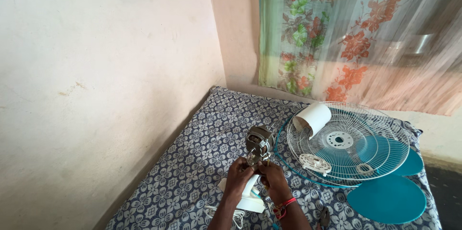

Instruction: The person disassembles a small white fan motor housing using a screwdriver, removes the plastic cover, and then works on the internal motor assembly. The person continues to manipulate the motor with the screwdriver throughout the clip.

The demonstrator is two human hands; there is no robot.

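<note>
Head view, left hand (239, 178) and right hand (273, 180) (each grip clamped) on fan motor (259, 142), teal blades (387, 197) beside.

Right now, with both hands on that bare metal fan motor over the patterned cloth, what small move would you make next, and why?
Probably steady the grey metal fan motor with the left hand while the right hand works at its underside: both hands meet there, above the white plastic fan neck. The exact part being worked is too small to tell.
</note>
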